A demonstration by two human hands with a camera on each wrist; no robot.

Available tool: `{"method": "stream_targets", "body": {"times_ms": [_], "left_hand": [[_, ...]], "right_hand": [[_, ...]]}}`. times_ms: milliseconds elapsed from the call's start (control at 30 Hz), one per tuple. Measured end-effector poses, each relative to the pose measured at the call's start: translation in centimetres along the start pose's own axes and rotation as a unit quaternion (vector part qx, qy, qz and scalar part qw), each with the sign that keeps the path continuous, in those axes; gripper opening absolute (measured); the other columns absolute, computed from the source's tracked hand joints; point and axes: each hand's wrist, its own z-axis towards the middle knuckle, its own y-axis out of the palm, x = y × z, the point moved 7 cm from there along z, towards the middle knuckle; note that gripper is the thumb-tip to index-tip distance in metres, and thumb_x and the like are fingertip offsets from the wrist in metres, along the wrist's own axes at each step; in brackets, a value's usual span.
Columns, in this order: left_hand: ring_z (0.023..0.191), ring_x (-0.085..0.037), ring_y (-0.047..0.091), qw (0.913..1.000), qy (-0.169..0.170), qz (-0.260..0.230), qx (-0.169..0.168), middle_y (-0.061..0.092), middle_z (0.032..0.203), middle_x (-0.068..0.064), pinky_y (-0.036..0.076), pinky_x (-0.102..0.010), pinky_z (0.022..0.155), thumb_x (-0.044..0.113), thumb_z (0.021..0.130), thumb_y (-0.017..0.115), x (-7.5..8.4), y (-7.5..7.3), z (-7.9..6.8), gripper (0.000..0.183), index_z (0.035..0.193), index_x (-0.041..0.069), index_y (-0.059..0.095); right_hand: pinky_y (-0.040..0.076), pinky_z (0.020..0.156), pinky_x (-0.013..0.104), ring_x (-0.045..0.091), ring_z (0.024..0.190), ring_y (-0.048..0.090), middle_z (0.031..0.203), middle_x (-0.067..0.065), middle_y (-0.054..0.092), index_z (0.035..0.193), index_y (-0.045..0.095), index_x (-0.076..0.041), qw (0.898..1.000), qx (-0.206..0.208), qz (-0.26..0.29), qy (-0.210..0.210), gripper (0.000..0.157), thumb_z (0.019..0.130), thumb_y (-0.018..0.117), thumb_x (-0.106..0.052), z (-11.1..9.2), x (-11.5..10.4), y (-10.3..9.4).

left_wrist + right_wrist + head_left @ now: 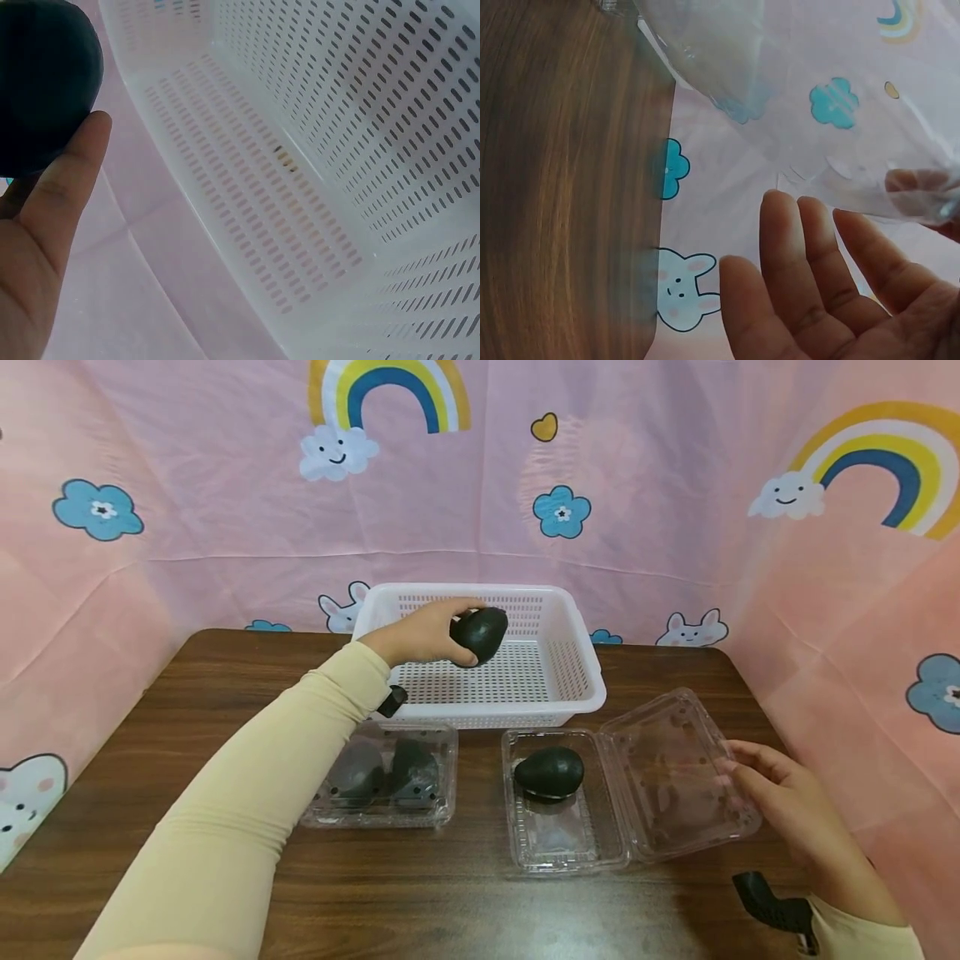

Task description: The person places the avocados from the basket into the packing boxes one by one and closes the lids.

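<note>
My left hand point(423, 635) grips a dark avocado point(482, 633) above the white perforated basket point(592, 697); in the left wrist view the avocado point(49, 82) appears at the upper left, beside the basket's slotted wall. A second avocado point(549, 772) lies in the back part of an open clear plastic clamshell box point(558, 852). At the right, my right hand point(795, 802) pinches the outer edge of that box's raised lid point(675, 777). In the right wrist view the thumb shows through the clear lid point(780, 112), and the other fingers point(787, 262) spread below its edge.
A closed clear clamshell box point(442, 814) with dark avocados inside stands left of the open one, partly behind my left sleeve point(247, 793). Everything rests on a brown wooden table point(420, 893). A pink patterned cloth point(637, 568) hangs around the back and sides.
</note>
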Motion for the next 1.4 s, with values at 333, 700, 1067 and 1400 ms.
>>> {"method": "stream_targets", "body": {"times_ms": [333, 700, 1067, 1400], "left_hand": [[0.116, -0.030, 0.052, 0.9999, 0.010, 0.013, 0.002, 0.044, 0.141, -0.013, 0.050, -0.044, 0.090, 0.012, 0.076, 0.078, 0.5, 0.6, -0.6, 0.084, 0.149, 0.014, 0.036], [0.117, -0.031, 0.052, 0.9991, 0.035, 0.021, 0.002, 0.045, 0.141, -0.014, 0.049, -0.045, 0.091, 0.011, 0.076, 0.077, 1.7, 1.5, -1.7, 0.082, 0.148, 0.012, 0.037], [0.118, -0.027, 0.051, 0.9979, 0.053, 0.037, 0.000, 0.050, 0.138, -0.012, 0.048, -0.044, 0.092, 0.012, 0.074, 0.078, 2.7, 2.9, -2.5, 0.081, 0.146, 0.011, 0.040], [0.118, -0.026, 0.051, 0.9965, 0.070, 0.044, -0.008, 0.051, 0.138, -0.012, 0.048, -0.042, 0.093, 0.012, 0.074, 0.077, 3.1, 4.0, -3.2, 0.081, 0.146, 0.009, 0.040]], "right_hand": [[0.052, 0.067, 0.020, 0.000, 0.085, 0.065, 0.097, -0.024, 0.063, 0.126, 0.056, -0.014, 1.000, -0.004, 0.011, -0.022, 0.028, 0.100, 0.054, -0.025, 0.0, -0.4, -0.1], [0.053, 0.064, 0.019, -0.001, 0.081, 0.065, 0.094, -0.023, 0.064, 0.112, 0.058, -0.034, 0.998, -0.006, 0.060, -0.028, 0.022, 0.100, 0.054, -0.017, -0.1, -0.6, 0.0], [0.052, 0.062, 0.020, 0.000, 0.081, 0.065, 0.092, -0.021, 0.065, 0.113, 0.058, -0.032, 0.998, -0.006, 0.060, -0.037, 0.022, 0.099, 0.055, -0.015, -0.3, -1.1, 0.1], [0.052, 0.063, 0.020, -0.001, 0.081, 0.064, 0.093, -0.021, 0.064, 0.114, 0.056, -0.033, 0.998, -0.011, 0.051, -0.036, 0.021, 0.100, 0.054, -0.017, -0.4, -1.2, 0.2]]}}
